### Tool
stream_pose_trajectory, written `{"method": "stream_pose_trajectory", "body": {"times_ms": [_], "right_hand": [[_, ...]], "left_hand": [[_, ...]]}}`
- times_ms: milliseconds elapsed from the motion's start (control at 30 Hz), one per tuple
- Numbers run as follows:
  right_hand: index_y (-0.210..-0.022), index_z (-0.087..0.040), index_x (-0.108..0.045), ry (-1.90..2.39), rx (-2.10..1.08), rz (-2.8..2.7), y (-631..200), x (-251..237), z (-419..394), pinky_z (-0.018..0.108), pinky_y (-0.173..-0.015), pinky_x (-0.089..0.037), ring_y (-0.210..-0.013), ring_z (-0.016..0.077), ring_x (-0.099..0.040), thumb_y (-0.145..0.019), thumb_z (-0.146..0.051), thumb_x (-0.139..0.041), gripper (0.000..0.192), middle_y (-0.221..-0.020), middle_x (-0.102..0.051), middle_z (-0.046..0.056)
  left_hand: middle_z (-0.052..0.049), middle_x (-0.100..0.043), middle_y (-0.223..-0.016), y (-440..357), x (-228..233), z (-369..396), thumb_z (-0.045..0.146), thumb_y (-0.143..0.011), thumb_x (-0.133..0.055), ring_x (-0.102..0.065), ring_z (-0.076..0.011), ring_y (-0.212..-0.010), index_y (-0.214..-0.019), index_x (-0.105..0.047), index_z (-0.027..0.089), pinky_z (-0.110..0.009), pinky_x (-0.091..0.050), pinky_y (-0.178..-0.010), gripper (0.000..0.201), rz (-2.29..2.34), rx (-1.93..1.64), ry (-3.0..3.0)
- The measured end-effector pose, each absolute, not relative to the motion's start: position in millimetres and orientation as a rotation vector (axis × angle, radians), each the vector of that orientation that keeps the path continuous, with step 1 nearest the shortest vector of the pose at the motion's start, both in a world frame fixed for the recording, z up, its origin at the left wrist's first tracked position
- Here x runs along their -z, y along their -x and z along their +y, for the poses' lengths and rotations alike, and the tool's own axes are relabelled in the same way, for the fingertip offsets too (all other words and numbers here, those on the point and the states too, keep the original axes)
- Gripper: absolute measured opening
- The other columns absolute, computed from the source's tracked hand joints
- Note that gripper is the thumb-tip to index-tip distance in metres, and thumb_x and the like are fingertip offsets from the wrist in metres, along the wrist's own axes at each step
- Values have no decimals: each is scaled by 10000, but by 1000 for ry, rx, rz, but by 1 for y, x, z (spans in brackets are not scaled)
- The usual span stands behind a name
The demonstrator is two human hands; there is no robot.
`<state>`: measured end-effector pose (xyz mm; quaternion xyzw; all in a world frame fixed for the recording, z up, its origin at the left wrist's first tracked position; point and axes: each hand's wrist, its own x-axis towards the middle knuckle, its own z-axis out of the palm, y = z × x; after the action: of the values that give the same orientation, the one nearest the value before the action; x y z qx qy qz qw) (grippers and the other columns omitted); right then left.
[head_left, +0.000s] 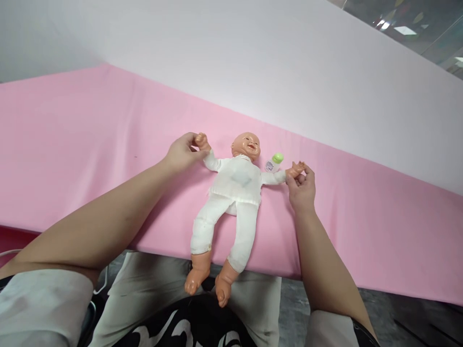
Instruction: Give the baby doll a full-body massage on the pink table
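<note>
Hands pinching doll's wrists

Head view, downward, near pink table

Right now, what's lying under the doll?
The doll lies face up on a pink sheet, feet hanging past its edge. The left hand and right hand hold its hands. The sheet covers whatever supports it.

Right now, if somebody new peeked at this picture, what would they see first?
A baby doll in white clothes lies face up in the middle of the pink sheet, its bare feet hanging over the near edge. The left hand and the right hand each hold one of its outstretched hands. A little green-capped bottle lies beside its head.
</note>
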<state>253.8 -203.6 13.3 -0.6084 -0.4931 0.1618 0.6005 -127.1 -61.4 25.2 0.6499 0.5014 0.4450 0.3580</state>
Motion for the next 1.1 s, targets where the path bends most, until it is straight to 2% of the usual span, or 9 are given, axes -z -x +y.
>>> {"method": "stream_pose_trajectory", "body": {"times_ms": [67, 200, 267, 400, 567, 667, 800, 933, 1100], "right_hand": [[-1459, -213, -468, 1479, -417, -982, -271, -6, -196, 451, -961, -617, -1022, 249, -761, -816, -449, -844, 781, -1155, -781, 124], [-1373, -218, -468, 1478, -525, -775, -289, 10, -181, 375, -797, -647, -807, 193, -743, -733, -427, -896, 798, -1031, -775, 67], [-1348, -219, -467, 1496, -543, -733, -292, 15, -175, 336, -750, -642, -767, 177, -731, -710, -407, -920, 804, -1005, -767, 55], [-1359, -219, -465, 1514, -544, -772, -294, 19, -172, 299, -734, -634, -746, 156, -719, -716, -420, -927, 816, -1024, -769, 56], [-1385, -218, -457, 1502, -554, -782, -295, 18, -174, 299, -730, -637, -738, 152, -712, -719, -454, -930, 850, -1001, -770, 46], [-1378, -226, -470, 1491, -556, -767, -294, 18, -174, 316, -751, -648, -786, 169, -731, -722, -442, -935, 833, -1051, -773, 63], [-1364, -237, -479, 1473, -556, -751, -293, 18, -175, 350, -785, -662, -837, 194, -750, -737, -422, -930, 794, -1117, -776, 85], [-1311, -252, -487, 1471, -545, -752, -293, 19, -176, 350, -787, -661, -855, 184, -756, -751, -434, -917, 730, -1181, -771, 93], [-1201, -237, -496, 1440, -503, -734, -292, 16, -176, 346, -787, -648, -869, 187, -764, -746, -487, -915, 668, -1185, -773, 108]], "left_hand": [[-36, -710, -994, 138, -20, -45, 291, -681, -847, -624, -158, -752, -1181, -649, 204, -292, -500, -669, 545, 1342, -1121, -1574], [-20, -675, -819, 155, -12, -25, 312, -616, -884, -555, -153, -592, -1121, -651, 199, -317, -462, -575, 568, 1324, -985, -1440], [-34, -687, -810, 159, -11, -22, 359, -583, -912, -586, -183, -614, -1046, -678, 212, -342, -479, -604, 540, 1340, -927, -1484], [-96, -747, -1012, 158, -10, -23, 434, -591, -909, -705, -317, -912, -1071, -713, 245, -392, -533, -778, 552, 1535, -886, -1735], [-187, -693, -1323, 150, -6, -29, 513, -744, -766, -589, -452, -1282, -1331, -691, 229, -529, -493, -1040, 656, 1637, -693, -2072], [-183, -621, -1468, 142, -5, -35, 504, -822, -664, -498, -459, -1400, -1400, -675, 218, -584, -424, -1147, 645, 1658, -542, -2172], [-178, -537, -1579, 125, -3, -56, 448, -858, -611, -397, -449, -1504, -1443, -651, 190, -636, -274, -1256, 640, 1669, -668, -2388], [-173, -558, -1564, 112, 4, -101, 405, -851, -635, -395, -462, -1510, -1396, -668, 184, -674, -213, -1278, 589, 1177, -773, -2768], [-179, -566, -1566, 108, 5, -147, 376, -843, -699, -442, -426, -1504, -1492, -558, 210, -638, -318, -1262, 685, 360, -856, -2908]]}}
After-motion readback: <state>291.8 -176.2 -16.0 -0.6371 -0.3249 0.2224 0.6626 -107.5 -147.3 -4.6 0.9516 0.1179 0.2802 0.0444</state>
